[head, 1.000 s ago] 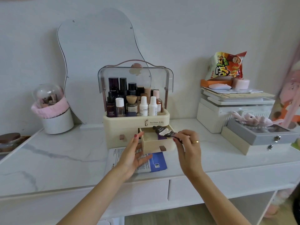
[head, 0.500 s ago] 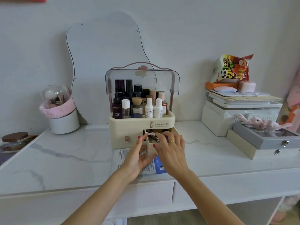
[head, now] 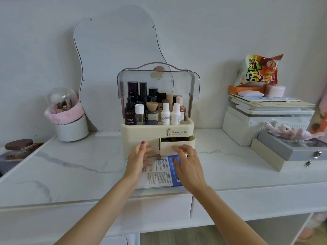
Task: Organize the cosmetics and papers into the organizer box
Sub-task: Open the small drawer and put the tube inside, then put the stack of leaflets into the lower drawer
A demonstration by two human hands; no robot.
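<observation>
A cream organizer box [head: 141, 132] with a raised clear lid stands in the middle of the white vanity table, its top tray full of upright cosmetic bottles [head: 152, 108]. Its lower right drawer [head: 177, 145] is slightly out, with dark items showing inside. My right hand [head: 187, 164] rests flat, fingertips on the drawer front, holding nothing. My left hand [head: 138, 156] is flat against the left drawer front, fingers apart. A printed white and blue paper leaflet [head: 161, 171] lies on the table under both hands.
A wavy mirror [head: 109, 55] leans on the wall behind. A white pot with a pink band [head: 68, 119] stands left, a brown-lidded jar [head: 18, 147] far left. White and grey boxes [head: 276, 131] with a snack bag [head: 258, 70] fill the right.
My right hand put the dark tube into the right drawer and let go. The drawer has slid almost all the way in. Both hands now lie against the drawer fronts.
</observation>
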